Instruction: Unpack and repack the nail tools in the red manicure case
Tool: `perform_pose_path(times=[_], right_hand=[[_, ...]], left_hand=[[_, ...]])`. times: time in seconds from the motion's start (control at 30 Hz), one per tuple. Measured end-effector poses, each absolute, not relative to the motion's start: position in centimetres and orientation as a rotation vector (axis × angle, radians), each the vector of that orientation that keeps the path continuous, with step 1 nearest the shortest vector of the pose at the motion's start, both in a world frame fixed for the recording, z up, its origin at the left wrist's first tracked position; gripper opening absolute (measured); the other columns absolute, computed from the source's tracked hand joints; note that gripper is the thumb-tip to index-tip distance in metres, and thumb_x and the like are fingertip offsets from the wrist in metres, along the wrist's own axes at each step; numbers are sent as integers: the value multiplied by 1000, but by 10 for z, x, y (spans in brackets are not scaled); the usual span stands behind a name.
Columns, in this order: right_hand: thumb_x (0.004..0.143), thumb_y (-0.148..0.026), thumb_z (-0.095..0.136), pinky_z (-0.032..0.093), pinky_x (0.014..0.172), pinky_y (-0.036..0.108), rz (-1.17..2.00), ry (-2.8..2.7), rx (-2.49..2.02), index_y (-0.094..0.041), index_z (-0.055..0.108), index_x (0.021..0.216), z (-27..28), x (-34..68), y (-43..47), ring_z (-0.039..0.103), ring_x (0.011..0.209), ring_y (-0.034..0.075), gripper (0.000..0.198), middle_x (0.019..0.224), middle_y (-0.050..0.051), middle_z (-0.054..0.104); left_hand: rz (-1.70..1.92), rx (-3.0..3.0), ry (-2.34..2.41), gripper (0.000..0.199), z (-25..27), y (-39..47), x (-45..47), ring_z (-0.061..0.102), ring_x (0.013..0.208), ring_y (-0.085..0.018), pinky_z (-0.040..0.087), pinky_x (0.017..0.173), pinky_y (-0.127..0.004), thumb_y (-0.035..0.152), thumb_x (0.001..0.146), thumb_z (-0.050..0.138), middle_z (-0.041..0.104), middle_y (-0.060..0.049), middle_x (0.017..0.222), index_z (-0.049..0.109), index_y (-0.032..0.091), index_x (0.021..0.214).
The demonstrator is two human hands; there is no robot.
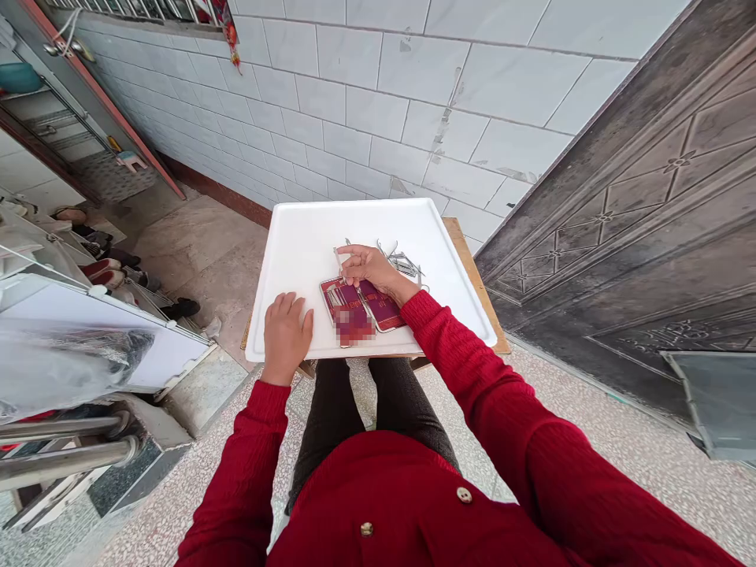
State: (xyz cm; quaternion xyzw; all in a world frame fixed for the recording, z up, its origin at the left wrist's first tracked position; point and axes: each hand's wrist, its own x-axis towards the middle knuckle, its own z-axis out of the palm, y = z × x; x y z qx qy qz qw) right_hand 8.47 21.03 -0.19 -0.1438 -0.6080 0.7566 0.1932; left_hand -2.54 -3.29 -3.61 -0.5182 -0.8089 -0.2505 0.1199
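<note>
An open, dark red manicure case (387, 313) lies on the white tray (301, 236) in front of me, with slim metal tools in its left half; part of it is blurred out. My right hand (367, 266) is closed above the case, pinching a thin metal manicure tool (339, 258) whose exact kind I cannot make out. Beyond my right wrist is a loose heap of metal manicure tools (404, 263), partly covered by the hand. Flat on the tray's near left part rests my left hand (287, 327), open and holding nothing, left of the case.
Under the tray, a wooden tabletop (464, 252) sticks out on the right. A tiled wall (366, 102) rises behind it, and a dark patterned door panel (602, 213) stands to the right. Shoes (106, 272) and a plastic-covered white cabinet (106, 346) are on the left.
</note>
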Motion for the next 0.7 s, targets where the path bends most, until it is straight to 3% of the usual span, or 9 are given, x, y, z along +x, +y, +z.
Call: perform_pose_path(times=[0.07,0.17,0.27,0.4,0.7], right_hand=[[58,-20,91,49,44,19,2118,-1705,-365,-15,62,131,-4,89,210,65,52,12,78,72,-4,74],[59,-22,91,49,44,20,2127,-1715,-354,-15,60,134,-6,93,211,65,52,12,82,73,-4,75],[59,-25,92,45,43,19,2136,-1711,-363,-15,67,119,-8,94,213,63,51,11,66,74,-1,75],[59,-31,94,27,36,16,2144,-1640,-367,-15,67,89,-8,93,213,55,46,7,44,72,1,72],[65,-52,96,26,38,16,2150,-1680,-403,-17,62,76,-5,92,204,46,47,5,50,64,-3,61]], left_hand=[[-736,-1515,-2365,40,-36,-33,-25,54,139,-39,44,118,-57,38,107,43,66,-22,140,69,12,124],[-747,-1505,-2359,39,-36,-33,-24,54,139,-38,44,118,-57,37,107,44,66,-22,140,68,12,124],[-729,-1515,-2345,38,-34,-33,-24,56,138,-38,45,117,-57,36,107,44,67,-21,139,68,12,123],[-706,-1535,-2347,36,-33,-33,-26,57,136,-37,47,115,-57,36,107,44,68,-20,137,68,14,122],[-709,-1532,-2378,38,-31,-33,-24,55,138,-37,45,118,-57,36,107,43,67,-20,139,69,13,123]])
